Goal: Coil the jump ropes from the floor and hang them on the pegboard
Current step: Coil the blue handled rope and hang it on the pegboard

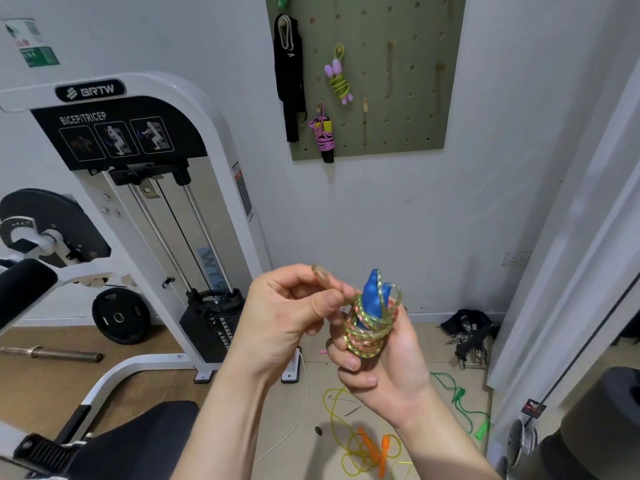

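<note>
Hiding bases of blue handles (372,296): coiled rope (367,336)

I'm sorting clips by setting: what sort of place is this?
Most likely a small gym room: a bicep/tricep weight machine, a weight plate and barbell on the floor, and a pegboard hung with jump ropes.

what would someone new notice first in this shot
Front and centre, the right hand grips a jump rope coiled round its blue handles, while the left hand pinches its loose loop. Above, the green pegboard already holds a pink rope and a lime rope; a yellow rope lies tangled on the floor. A white weight machine fills the left.
</note>
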A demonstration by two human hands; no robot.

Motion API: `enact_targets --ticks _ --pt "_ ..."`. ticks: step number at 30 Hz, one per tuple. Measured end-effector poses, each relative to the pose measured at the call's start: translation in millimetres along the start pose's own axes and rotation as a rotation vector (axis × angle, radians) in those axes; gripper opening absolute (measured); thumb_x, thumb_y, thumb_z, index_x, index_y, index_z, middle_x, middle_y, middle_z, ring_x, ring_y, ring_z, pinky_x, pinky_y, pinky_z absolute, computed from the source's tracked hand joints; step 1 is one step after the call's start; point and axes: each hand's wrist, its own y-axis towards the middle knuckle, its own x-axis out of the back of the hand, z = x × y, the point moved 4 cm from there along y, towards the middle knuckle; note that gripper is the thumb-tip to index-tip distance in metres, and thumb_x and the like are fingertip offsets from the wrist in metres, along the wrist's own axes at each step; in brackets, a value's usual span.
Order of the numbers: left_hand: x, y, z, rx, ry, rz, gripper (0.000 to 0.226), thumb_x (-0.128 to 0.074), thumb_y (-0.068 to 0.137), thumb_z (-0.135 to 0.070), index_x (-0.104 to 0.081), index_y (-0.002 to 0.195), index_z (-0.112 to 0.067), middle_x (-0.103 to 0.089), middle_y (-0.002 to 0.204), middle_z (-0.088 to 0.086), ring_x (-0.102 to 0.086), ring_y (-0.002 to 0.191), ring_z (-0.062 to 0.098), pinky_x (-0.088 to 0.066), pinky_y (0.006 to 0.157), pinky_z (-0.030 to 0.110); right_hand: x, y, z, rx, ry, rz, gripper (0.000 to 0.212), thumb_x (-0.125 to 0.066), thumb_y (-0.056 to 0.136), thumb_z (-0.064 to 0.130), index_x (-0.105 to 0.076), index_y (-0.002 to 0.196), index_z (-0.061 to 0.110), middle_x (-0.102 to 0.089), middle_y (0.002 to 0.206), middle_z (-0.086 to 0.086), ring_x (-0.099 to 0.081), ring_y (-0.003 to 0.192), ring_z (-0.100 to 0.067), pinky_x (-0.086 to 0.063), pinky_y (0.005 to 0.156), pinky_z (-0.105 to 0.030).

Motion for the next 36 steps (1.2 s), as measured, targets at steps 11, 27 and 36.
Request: enact_targets --ticks 11,27,36 --pt "-10.2 -13.3 -7.3 -0.08 0.239 -0.159 0.013 -0.07 0.072 -0.024 -0.079 0.081 -0.022 -0.074 0.082 0.006 -0.071 0.08 0.014 -0.055 0.07 0.025 -3.0 -2.5 3.5 0.024 -0.038 0.006 0.051 -0.086 0.056 0.05 -0.068 0.092 0.019 -0.049 0.063 -0.008 -0.046 0.045 -0.015 -0.022 0.031 -0.013" --pt "-9.6 -26.3 -18.2 -0.453 0.929 -0.079 0.024 -0.057 0.092 -0.017 -0.071 0.111 -0.016 -0.063 0.09 -0.01 -0.06 0.084 0.004 -0.043 0.072 0.013 -5.7 -5.4 11.4 0.206 -0.442 -0.217 0.033 -0.056 0.083 0.047 -0.066 0.08 0.016 -0.045 0.064 -0.013 -0.043 0.047 -0.02 -0.014 0.038 -0.022" --pt "4.9 -28.6 -12.4 -0.121 0.434 -0.125 0.033 -0.057 0.086 -0.02 -0.065 0.117 -0.029 -0.075 0.09 -0.003 -0.069 0.083 0.01 -0.053 0.081 0.027 -8.4 -8.7 21.2 0.404 -0.768 -0.267 0.041 -0.053 0.084 0.05 -0.072 0.101 0.017 -0.059 0.064 -0.001 -0.043 0.049 -0.015 -0.023 0.042 -0.025"
